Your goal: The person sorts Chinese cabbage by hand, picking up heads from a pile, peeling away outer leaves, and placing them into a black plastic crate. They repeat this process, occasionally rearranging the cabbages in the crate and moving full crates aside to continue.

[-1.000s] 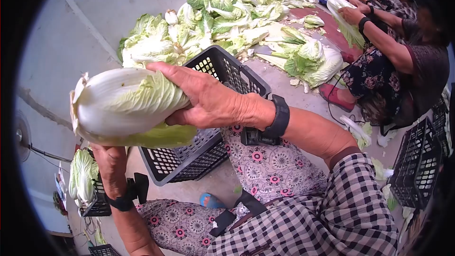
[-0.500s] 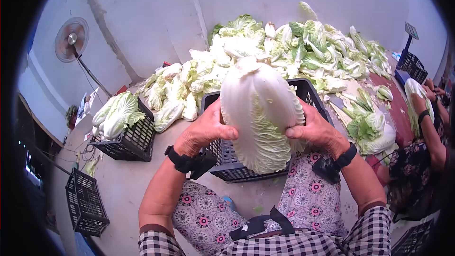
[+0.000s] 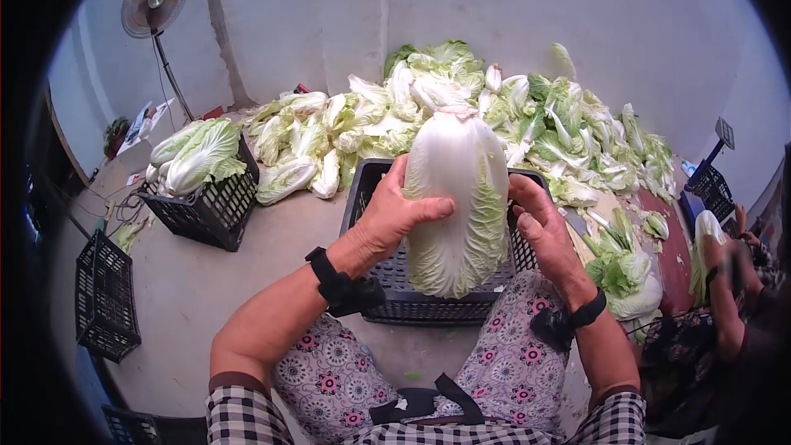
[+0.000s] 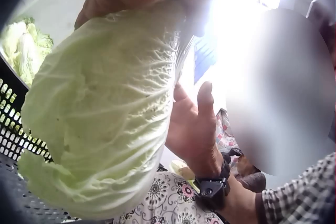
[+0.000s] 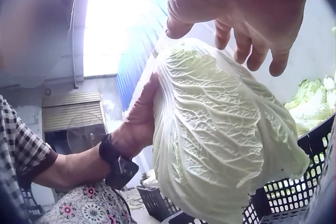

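Note:
A large napa cabbage (image 3: 457, 206) hangs over a black crate (image 3: 387, 313), its white base up and its leafy end down. My left hand (image 3: 395, 214) grips it from the left side, thumb across the front. On the other side my right hand (image 3: 548, 235) stands beside the cabbage with its fingers spread. In the right wrist view that hand (image 5: 244, 19) is just above the cabbage (image 5: 210, 134), and a gap shows below most fingers. The left wrist view shows the leafy side of the cabbage (image 4: 105, 113) close up.
A heap of cabbages and loose leaves (image 3: 371, 115) lies along the wall. At the left are a crate with cabbages (image 3: 206, 214), another crate (image 3: 107, 297) and a fan (image 3: 155, 0). Another person's arm (image 3: 725, 297) and a scale (image 3: 723, 133) are at the right.
The cabbage went from lying sideways at the left to upright over the crate, then turned slightly. My right hand has let go of it. The head view has swung left.

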Demonstrator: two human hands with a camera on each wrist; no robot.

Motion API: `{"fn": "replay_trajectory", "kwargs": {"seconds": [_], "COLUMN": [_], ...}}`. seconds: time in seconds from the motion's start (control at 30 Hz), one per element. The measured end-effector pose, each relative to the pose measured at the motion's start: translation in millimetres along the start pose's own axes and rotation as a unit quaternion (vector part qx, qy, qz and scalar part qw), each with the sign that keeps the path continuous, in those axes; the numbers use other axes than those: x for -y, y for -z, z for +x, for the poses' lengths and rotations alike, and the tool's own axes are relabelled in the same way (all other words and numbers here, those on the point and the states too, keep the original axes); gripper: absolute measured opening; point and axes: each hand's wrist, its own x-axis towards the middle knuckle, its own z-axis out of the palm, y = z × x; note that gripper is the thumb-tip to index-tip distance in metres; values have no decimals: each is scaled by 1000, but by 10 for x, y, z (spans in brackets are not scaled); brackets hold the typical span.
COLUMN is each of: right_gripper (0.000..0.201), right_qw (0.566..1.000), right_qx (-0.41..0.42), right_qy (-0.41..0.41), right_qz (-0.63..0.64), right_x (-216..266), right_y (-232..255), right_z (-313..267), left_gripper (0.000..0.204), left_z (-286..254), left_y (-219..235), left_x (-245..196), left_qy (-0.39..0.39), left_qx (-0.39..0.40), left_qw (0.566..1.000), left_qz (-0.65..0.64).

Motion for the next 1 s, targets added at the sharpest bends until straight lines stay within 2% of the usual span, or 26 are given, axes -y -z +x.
{"fn": "replay_trajectory", "kwargs": {"seconds": [0.07,0.2,0.3,0.4,0.43,0.53,0.57,0.67,0.7,0.73,0.8,0.83,0.9,1.0], "right_gripper": [91,107,108,105,103,94,81,71,63,63,62,63,65,70], "right_qw": [999,992,995,997,996,987,981,964,965,964,960,959,957,979], "right_qx": [49,70,62,24,7,-8,-13,-16,8,25,53,46,34,33], "right_qy": [10,-12,-35,-75,-92,-100,-101,-125,-118,-118,-115,-129,-159,-157], "right_qz": [-4,-103,-71,-23,-6,127,163,234,236,239,249,246,241,127], "right_x": [113,109,98,81,77,-39,-46,-168,-192,-186,-126,-123,-135,-177], "right_y": [-63,-90,-89,-56,-38,75,74,97,106,102,59,48,22,-2], "right_z": [-9,-41,-42,-32,-32,-59,-74,-78,-67,-81,-122,-107,-100,-28], "left_gripper": [90,90,92,91,92,93,101,122,131,131,131,127,124,110], "left_z": [3,26,29,11,3,54,46,55,70,63,30,35,25,23], "left_y": [9,21,3,-73,-68,-22,-40,-41,-35,-46,-84,-103,-108,-63], "left_x": [52,151,106,29,10,-16,-41,106,131,141,161,186,133,187], "left_qy": [13,20,12,88,108,52,33,-52,-19,17,89,73,103,127], "left_qx": [-11,15,86,117,129,204,148,37,51,102,206,204,190,163], "left_qw": [1000,999,994,989,986,971,972,960,977,984,974,976,976,976], "left_qz": [9,23,61,-18,-4,116,178,271,206,144,18,11,-13,-71]}}
